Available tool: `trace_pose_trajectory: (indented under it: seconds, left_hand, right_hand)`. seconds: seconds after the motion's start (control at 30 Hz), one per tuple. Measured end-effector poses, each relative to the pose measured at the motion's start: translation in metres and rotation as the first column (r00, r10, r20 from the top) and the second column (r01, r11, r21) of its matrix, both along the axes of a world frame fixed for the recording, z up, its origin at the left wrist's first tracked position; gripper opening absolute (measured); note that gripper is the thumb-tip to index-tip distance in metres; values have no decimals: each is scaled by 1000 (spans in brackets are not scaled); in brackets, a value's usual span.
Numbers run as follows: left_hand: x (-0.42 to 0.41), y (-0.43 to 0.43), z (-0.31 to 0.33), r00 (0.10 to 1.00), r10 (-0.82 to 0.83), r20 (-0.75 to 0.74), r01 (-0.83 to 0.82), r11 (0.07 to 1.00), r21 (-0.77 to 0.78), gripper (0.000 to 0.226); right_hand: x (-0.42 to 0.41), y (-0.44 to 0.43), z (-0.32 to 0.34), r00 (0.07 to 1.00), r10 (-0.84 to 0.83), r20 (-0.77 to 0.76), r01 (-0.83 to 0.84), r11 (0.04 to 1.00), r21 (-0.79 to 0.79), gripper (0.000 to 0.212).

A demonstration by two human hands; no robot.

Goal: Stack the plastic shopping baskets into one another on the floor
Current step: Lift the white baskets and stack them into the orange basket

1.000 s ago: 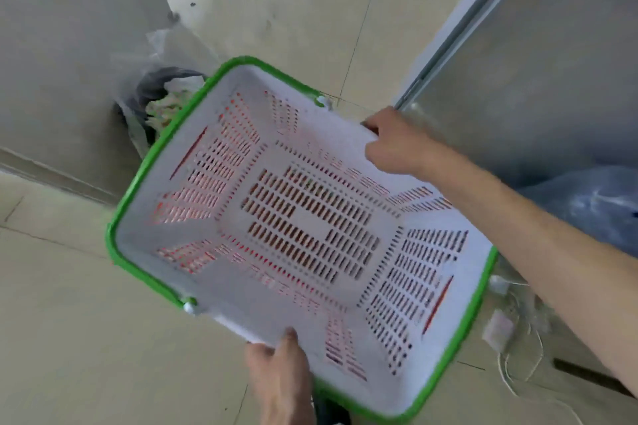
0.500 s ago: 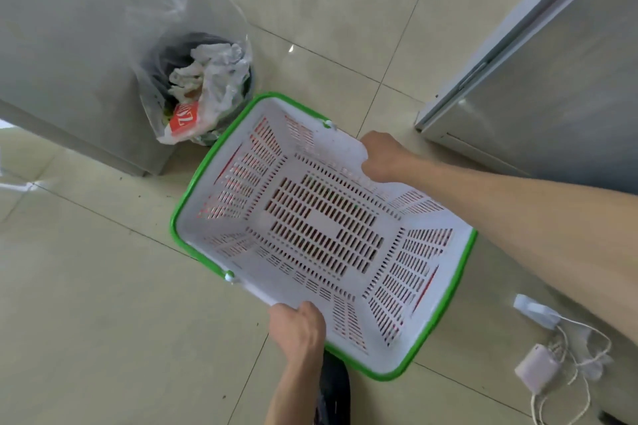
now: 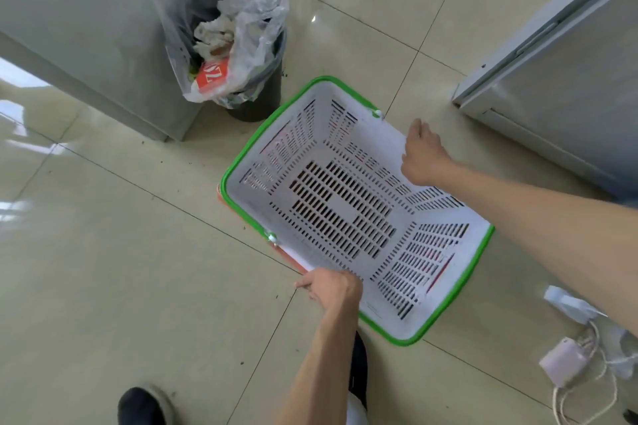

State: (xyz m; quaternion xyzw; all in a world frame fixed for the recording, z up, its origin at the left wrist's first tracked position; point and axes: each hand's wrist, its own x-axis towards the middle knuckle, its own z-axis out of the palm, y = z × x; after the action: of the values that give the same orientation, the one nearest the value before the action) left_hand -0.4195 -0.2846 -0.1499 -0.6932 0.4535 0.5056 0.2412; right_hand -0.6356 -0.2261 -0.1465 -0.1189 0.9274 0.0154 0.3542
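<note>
White slotted basket (image 3: 345, 214), green rim (image 3: 462, 283), beige floor tiles (image 3: 103, 269)

White basket (image 3: 345, 203) nested in orange basket (image 3: 221, 195) — left hand (image 3: 333, 288) gripping rim, right hand (image 3: 423, 157) loose

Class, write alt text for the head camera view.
Two bare hands, left and right, hold opposite long sides of a white, green-rimmed basket nested in an orange one on a tiled floor, beside a lined bin.

White green-rimmed basket (image 3: 345, 210) sits nested in an orange basket (image 3: 221, 195) on the floor
</note>
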Motion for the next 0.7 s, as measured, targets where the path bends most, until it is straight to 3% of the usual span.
trace_pose_trajectory:
  seconds: [0.13, 0.23, 0.37, 0.43, 0.53, 0.7]
  left_hand:
    - [12, -11, -2, 993, -82, -89, 90, 992, 85, 49]
    - [23, -19, 6, 985, -21, -171, 49, 985, 165, 47]
    - [47, -37, 2, 959, 131, -251, -62, 962, 266, 40]
    - [68, -45, -7, 949, 172, -264, -80, 942, 327, 46]
    - [91, -60, -7, 941, 227, -250, -124, 921, 370, 44]
    - [116, -84, -22, 934, 268, -234, -179, 923, 341, 22]
  right_hand:
    - [58, 2, 8, 996, 26, -85, -26, 1000, 0, 78]
    - [115, 6, 19, 989, 131, -66, -134, 990, -45, 66]
    - [192, -3, 31, 917, 122, 379, -27, 969, -247, 41]
    - [218, -16, 29, 892, 29, 450, 101, 959, -264, 40]
    - [230, -35, 17, 912, -121, 393, 225, 946, -233, 30]
    - [233, -40, -4, 937, -169, 304, 233, 954, -187, 22]
